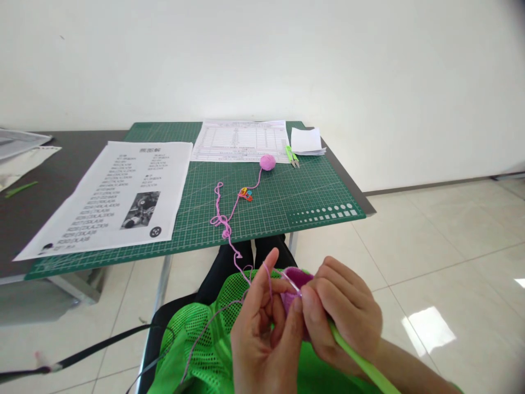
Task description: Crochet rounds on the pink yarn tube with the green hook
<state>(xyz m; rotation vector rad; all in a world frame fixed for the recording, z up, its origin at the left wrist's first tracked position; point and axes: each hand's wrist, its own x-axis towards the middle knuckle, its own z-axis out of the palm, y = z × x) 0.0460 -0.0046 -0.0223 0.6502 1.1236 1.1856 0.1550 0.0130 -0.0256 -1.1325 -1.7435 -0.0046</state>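
- One strand of pink yarn point(223, 220) loops over the raised index finger of the left hand point(262, 323), which stands apart from the other fingers.
- Lower down, the same hand's thumb and middle finger pinch the edge of a pink-purple crochet piece point(288, 301), held above the lap between both hands.
- On the other side, the right hand point(344, 306) has its fingers curled together, thumb and forefinger clamped on a crochet hook point(364, 364) with a lime-green handle; the metal shaft reaches to the work.
- Beyond the knees, a tangled length of yarn trails across a green cutting mat point(328, 186) to a small pink ball point(267, 162).
- Colored stitch markers point(246, 193) lie beside the yarn; green-handled thread snips point(292, 157) rest near a stack of white paper point(306, 140).
- At left, a printed pattern sheet point(94, 208) with a photograph overlaps the mat; a tabulated form point(241, 143) lies at the back.
- Green mesh fabric point(197, 339) covers the lap.
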